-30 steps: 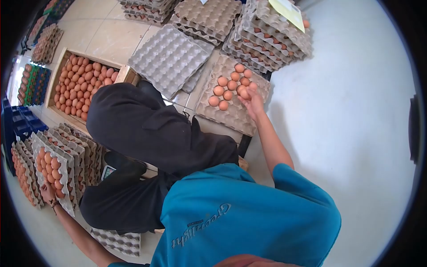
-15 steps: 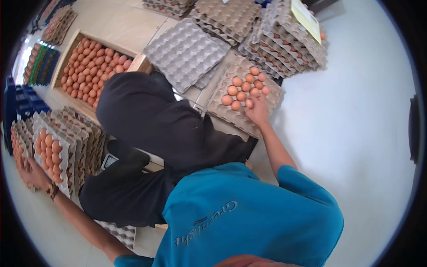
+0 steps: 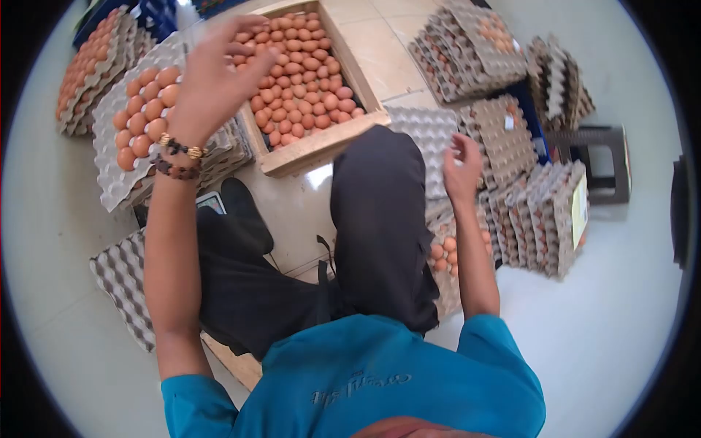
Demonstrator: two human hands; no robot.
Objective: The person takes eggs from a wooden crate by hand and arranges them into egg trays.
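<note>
My left hand hovers over the left side of a wooden box full of brown eggs. Its thumb and fingers are spread, with nothing between them. Below and left of that hand, a paper pulp tray holding several eggs tops a stack. On the right, my right hand is raised in front of a grey empty tray, fingers loosely bent and apart, holding nothing visible. Under my right forearm lies a tray with several eggs, partly hidden by the arm and my knee.
Stacked egg trays stand at the right, with more tray stacks behind. A grey plastic stool is at far right. Another tray lies on the floor at left, and a small screen device sits by my foot.
The view has swung left. My left hand has left the egg trays at the left and come over the wooden box. My right hand has lifted off the eggs in its tray.
</note>
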